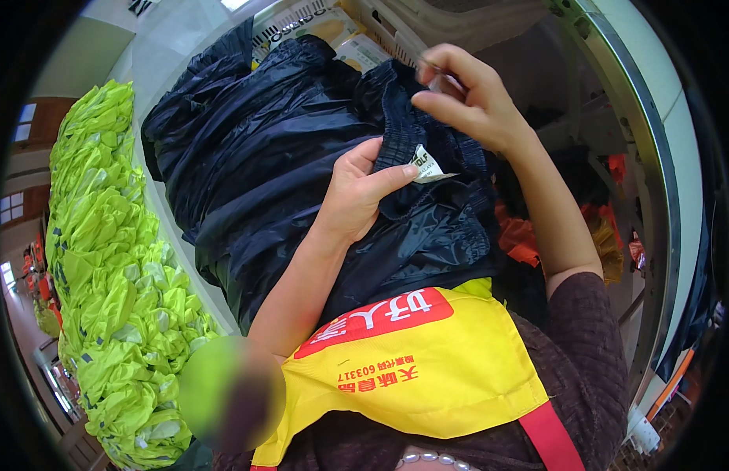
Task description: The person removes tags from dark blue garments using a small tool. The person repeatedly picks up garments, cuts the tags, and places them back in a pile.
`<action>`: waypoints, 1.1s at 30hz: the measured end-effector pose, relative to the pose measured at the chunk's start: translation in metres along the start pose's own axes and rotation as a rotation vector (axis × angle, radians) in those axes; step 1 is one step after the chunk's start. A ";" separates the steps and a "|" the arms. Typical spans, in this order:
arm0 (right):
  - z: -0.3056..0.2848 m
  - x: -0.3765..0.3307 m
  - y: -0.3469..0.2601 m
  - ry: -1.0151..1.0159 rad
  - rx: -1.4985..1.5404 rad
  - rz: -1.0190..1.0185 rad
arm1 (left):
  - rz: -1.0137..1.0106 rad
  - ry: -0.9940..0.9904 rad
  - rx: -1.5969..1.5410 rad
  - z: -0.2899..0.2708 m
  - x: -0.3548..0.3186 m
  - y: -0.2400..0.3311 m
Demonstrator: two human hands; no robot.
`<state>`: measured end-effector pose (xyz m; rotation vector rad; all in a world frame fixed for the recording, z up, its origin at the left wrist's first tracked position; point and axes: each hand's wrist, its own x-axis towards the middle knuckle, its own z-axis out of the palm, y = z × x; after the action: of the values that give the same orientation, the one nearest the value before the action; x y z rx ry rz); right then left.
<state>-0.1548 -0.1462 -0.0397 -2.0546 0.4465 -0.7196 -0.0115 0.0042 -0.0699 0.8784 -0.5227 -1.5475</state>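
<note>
A dark navy, shiny garment [400, 129] with a gathered elastic band lies on top of a large heap of similar dark garments [255, 149]. My left hand [358, 188] pinches the elastic band between thumb and fingers. A white printed label [429, 163] sticks out from the band beside my left thumb. Just above and to the right of the band, my right hand [470, 98] is raised with its fingers curled. Something small and shiny shows between the right thumb and fingers, too blurred to name. Where the rest of the held garment ends among the others is hard to tell.
Bright yellow-green garments [121, 275] are piled high along the left. Behind the dark heap stands a white plastic crate [392, 31] near printed boxes. Orange cloth [517, 235] hangs or lies at the right, inside a metal-edged table rim [655, 157]. My yellow apron [459, 369] covers the front.
</note>
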 end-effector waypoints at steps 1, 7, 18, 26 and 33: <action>0.002 0.010 0.012 0.006 -0.042 -0.198 | -0.003 -0.004 0.014 0.001 0.000 0.001; 0.014 0.043 0.033 -0.310 -0.485 -0.182 | -0.012 0.016 0.375 0.003 -0.010 0.025; 0.047 0.006 -0.035 0.251 -0.624 -0.482 | 1.108 0.667 1.332 -0.045 -0.040 0.104; 0.117 -0.027 -0.052 0.015 -0.373 -0.418 | 0.468 0.265 -0.110 -0.047 -0.028 0.079; 0.084 -0.022 -0.044 -0.177 0.300 -0.224 | 0.200 -0.064 -0.442 -0.046 -0.026 0.054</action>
<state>-0.1159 -0.0576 -0.0469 -1.8774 0.0046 -0.6824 0.0580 0.0271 -0.0504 0.4258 -0.2845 -1.4337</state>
